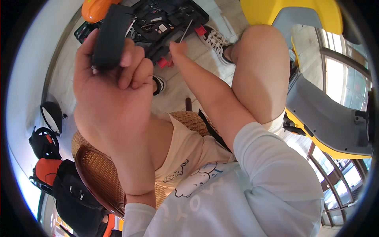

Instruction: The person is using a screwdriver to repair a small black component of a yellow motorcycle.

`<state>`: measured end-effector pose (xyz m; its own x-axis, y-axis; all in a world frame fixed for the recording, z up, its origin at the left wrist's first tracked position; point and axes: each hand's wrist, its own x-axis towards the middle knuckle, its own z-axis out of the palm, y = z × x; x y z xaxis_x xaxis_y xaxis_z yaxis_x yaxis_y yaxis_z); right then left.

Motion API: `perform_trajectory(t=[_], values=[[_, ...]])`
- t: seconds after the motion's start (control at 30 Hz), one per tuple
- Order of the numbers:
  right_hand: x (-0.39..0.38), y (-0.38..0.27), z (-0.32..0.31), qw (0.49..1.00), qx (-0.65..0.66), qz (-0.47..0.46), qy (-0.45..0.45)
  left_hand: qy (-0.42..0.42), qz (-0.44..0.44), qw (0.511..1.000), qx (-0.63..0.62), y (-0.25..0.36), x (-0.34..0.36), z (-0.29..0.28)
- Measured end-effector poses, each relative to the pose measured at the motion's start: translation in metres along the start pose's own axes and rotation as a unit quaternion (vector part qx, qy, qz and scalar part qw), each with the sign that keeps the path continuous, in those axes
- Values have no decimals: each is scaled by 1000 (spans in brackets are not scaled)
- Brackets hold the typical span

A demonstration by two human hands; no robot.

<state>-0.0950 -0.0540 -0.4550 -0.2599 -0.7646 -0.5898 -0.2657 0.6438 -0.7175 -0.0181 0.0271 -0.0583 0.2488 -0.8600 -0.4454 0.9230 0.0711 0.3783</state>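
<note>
My left hand (pixel 114 91) is raised close to the camera, its fingers closed around a black block-like object (pixel 112 37) whose kind I cannot make out. Farther off, my right hand (pixel 177 49) reaches down beside a black tool case (pixel 199 12) on the floor. A screwdriver (pixel 187 29) with a slim metal shaft points up and away from that hand; its handle is mostly hidden by the fingers. Red latches (pixel 200 30) stick out from the case's near edge. Several dark tools and small parts lie in the case, partly covered by the black object.
I sit on a woven wicker chair (pixel 98 170), my knee between the hands and a yellow and grey vehicle (pixel 327 118) at the right. An orange rounded thing (pixel 94 10) is beyond the case. A black bag (pixel 75 189) and a mirror (pixel 52 117) are at the left.
</note>
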Motion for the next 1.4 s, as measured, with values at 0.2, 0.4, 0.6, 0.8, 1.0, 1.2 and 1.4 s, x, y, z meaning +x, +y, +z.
perform_trajectory(t=[0.2, 0.4, 0.6, 0.8, 1.0, 1.2, 1.4], values=[[11, 1, -27, 986, 62, 63, -142, 21, 18, 1000, -5, 5, 0, 5], [24, 21, -31, 972, 77, 102, -194, 108, 49, 993, 16, 2, 3, 13], [71, 40, -64, 968, -204, -107, 104, 114, 29, 993, 4, 2, 12, 12], [135, 32, -122, 939, -266, -163, 146, 106, 1, 994, 28, 0, 14, 12], [168, 23, -113, 926, -345, -136, 70, 187, 19, 982, 24, -16, 21, 16], [167, 35, -111, 888, -423, -117, 139, 210, -44, 975, 54, -25, 34, 27], [146, 46, -129, 912, -356, -181, -96, 238, -42, 966, 97, -37, 21, 15]])
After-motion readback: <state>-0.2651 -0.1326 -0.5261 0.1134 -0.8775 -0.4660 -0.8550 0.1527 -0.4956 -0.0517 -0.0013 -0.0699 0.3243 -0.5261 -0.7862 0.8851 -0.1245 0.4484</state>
